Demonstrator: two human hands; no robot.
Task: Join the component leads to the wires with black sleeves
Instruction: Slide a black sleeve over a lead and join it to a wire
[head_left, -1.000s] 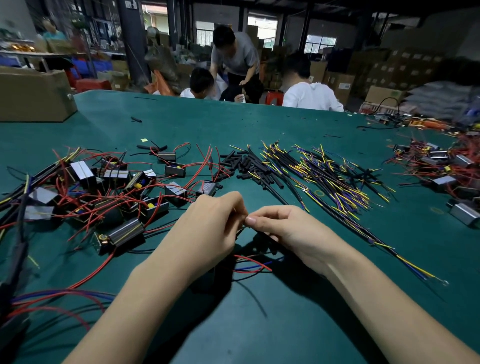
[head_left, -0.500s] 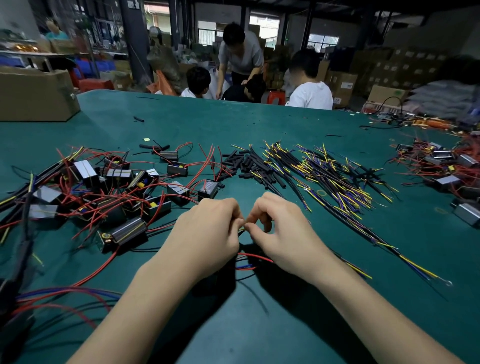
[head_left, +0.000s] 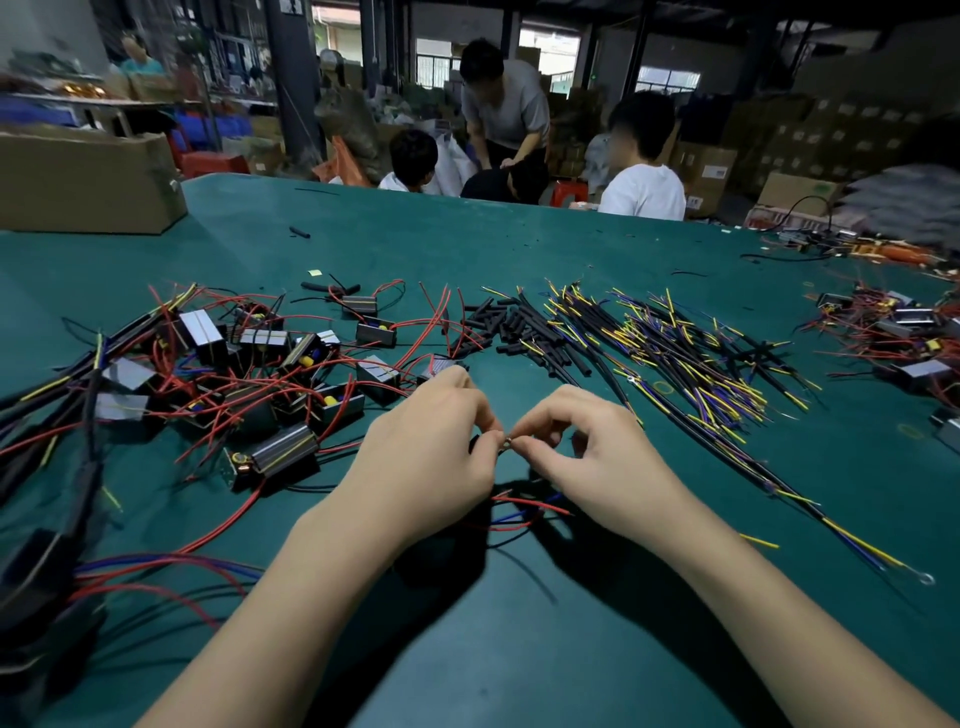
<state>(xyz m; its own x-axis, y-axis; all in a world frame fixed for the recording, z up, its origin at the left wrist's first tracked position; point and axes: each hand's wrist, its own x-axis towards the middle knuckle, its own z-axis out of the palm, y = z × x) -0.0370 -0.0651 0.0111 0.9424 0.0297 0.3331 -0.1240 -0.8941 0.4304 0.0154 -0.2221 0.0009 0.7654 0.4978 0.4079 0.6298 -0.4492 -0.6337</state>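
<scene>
Left hand (head_left: 431, 457) and right hand (head_left: 597, 457) fingertip to fingertip above green table (head_left: 519, 649), both pinching tiny joint (head_left: 505, 442). Red and blue leads (head_left: 519, 506) trailing beneath. Black sleeves (head_left: 498, 327) piled beyond; yellow-blue wires (head_left: 691, 364) right; components (head_left: 280, 452) left.

one head-worn wide-angle view looks forward and down, close over the green table (head_left: 519, 249), toward seated people beyond.
</scene>
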